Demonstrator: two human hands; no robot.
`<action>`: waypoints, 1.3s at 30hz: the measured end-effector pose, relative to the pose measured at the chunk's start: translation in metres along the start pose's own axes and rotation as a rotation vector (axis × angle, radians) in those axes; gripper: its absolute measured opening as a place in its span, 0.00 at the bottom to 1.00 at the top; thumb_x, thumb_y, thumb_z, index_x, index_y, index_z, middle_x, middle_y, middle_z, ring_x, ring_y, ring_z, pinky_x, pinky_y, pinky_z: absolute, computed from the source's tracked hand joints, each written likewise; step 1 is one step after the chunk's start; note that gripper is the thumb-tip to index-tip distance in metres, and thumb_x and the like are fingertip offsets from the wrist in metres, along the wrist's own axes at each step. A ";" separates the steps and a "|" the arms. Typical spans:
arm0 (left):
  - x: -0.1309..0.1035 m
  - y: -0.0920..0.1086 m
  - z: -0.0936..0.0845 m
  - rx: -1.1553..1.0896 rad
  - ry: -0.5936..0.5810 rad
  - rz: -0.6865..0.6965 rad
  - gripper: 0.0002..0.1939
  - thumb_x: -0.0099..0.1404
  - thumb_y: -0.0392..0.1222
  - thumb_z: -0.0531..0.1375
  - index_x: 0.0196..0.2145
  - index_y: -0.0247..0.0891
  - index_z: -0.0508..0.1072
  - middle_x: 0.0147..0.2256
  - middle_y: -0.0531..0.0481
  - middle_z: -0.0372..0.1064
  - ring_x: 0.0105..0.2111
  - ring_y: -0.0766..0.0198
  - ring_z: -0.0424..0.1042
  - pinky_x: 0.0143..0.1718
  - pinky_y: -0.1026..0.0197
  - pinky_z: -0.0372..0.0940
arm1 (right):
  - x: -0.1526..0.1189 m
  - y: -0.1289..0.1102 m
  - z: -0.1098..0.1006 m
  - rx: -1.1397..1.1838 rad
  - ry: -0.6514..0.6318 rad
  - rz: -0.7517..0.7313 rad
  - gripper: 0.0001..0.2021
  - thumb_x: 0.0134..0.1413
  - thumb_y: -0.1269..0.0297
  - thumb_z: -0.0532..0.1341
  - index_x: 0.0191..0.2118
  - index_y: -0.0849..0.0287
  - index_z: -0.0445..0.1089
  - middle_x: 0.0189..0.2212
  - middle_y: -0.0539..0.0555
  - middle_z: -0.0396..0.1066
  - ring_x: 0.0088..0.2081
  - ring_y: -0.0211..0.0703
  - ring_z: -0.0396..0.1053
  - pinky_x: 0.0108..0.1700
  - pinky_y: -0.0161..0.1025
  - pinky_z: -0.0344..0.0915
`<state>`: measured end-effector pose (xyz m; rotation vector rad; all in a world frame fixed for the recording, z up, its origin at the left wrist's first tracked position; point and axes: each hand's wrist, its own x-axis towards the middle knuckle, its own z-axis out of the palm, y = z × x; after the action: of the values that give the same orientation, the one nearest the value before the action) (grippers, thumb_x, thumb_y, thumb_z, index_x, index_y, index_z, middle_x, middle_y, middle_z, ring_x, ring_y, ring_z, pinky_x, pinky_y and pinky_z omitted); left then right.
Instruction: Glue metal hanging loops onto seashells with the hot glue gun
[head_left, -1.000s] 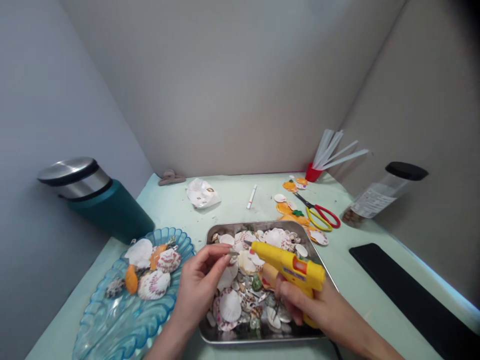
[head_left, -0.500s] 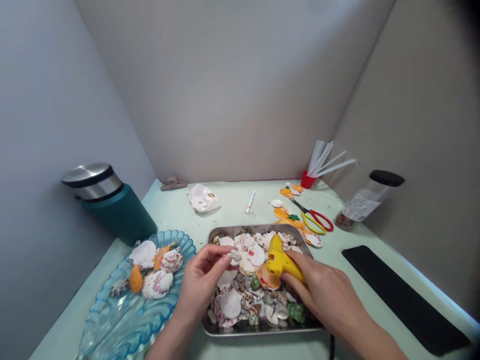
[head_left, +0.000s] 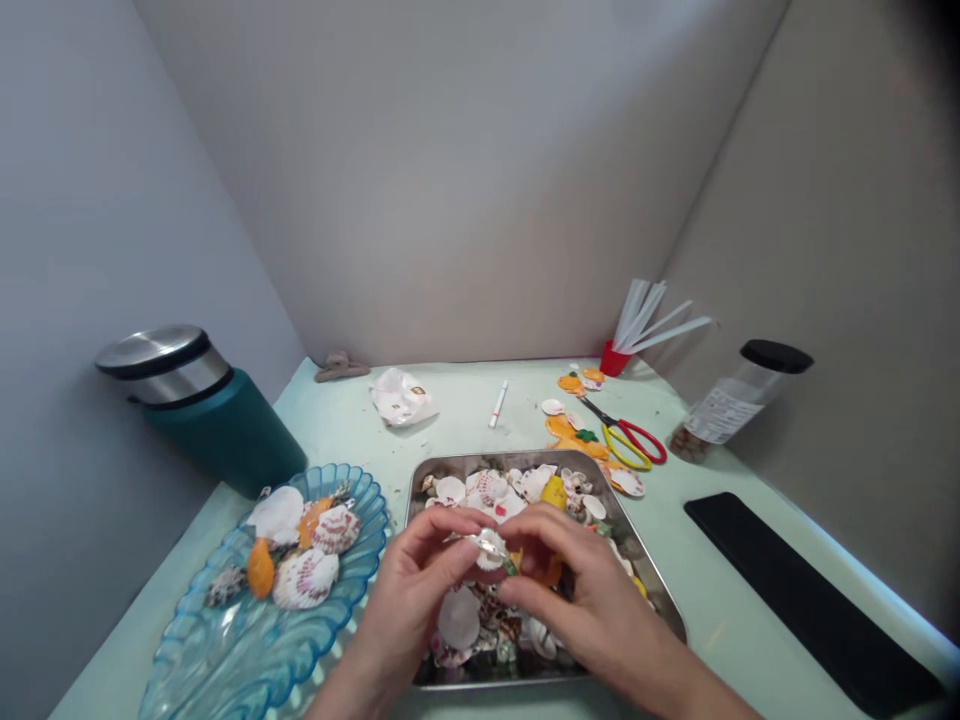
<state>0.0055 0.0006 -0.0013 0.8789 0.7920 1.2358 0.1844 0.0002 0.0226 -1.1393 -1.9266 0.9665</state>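
A small white shell (head_left: 491, 549) is pinched in the fingers of my left hand (head_left: 425, 572), above the metal tray (head_left: 652, 575). My right hand (head_left: 581, 570) is closed at the shell's right side, its fingertips against it. A bit of green shows by those fingertips; I cannot tell whether it is held or lies behind. The yellow glue gun (head_left: 553, 492) lies on the shells in the tray, mostly hidden behind my right hand. Scallop shells (head_left: 459, 617), small snail shells and stones fill the tray around and under both hands.
To the left stands a blue scalloped dish (head_left: 247, 640) with shells (head_left: 306, 578), a teal bottle (head_left: 225, 430) behind it. Scissors (head_left: 630, 440), orange shell pieces (head_left: 574, 437), a red cup (head_left: 614, 358) of glue sticks, a clear jar (head_left: 716, 415) and a black strip (head_left: 810, 595) lie rightward.
My right hand has let go of the glue gun, now lying in the tray, and has moved left to the small shell. My left hand has moved slightly right and down with the shell.
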 end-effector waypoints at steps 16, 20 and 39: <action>0.000 -0.003 -0.001 0.066 0.077 -0.037 0.02 0.58 0.38 0.65 0.31 0.38 0.76 0.38 0.49 0.75 0.36 0.65 0.73 0.36 0.66 0.68 | 0.001 0.009 0.015 0.190 0.096 0.052 0.05 0.57 0.65 0.60 0.40 0.55 0.67 0.35 0.49 0.66 0.32 0.38 0.65 0.34 0.34 0.63; -0.001 -0.002 0.001 0.121 0.094 -0.007 0.03 0.57 0.38 0.66 0.29 0.37 0.76 0.38 0.48 0.75 0.36 0.64 0.73 0.36 0.66 0.68 | 0.003 0.010 0.015 0.182 0.091 0.013 0.05 0.57 0.66 0.60 0.41 0.55 0.66 0.40 0.50 0.65 0.34 0.37 0.65 0.37 0.34 0.64; 0.000 -0.005 -0.003 0.128 0.100 -0.033 0.04 0.55 0.38 0.67 0.29 0.38 0.77 0.38 0.48 0.77 0.39 0.62 0.74 0.40 0.64 0.67 | 0.000 0.013 0.022 0.129 0.133 -0.051 0.10 0.58 0.69 0.60 0.45 0.51 0.66 0.40 0.50 0.64 0.34 0.38 0.64 0.38 0.35 0.64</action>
<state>0.0051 0.0003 -0.0072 0.9088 0.9705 1.2175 0.1712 -0.0007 0.0010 -1.0486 -1.7535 0.9481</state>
